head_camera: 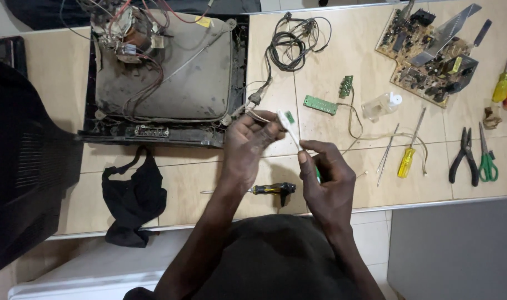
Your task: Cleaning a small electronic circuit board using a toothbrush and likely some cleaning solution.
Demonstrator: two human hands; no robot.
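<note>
— What's the grip?
— The right hand (326,179) pinches a white plastic toothbrush (291,129); the left hand (248,141) closes on a small green circuit piece (289,116) with thin wires, above the tiled table (342,66).
— Any containers?
— A clear little bottle (380,105), white cap, contents indiscernible, beside a dusty grey picture tube (170,66).

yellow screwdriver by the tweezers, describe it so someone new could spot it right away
Start at the big circuit board at the table's far right corner and come down toward the near edge. The yellow screwdriver lies there between the tweezers and black pliers. Its clear yellow handle and long thin shaft differ from the black-handled screwdriver near the hands.
</note>
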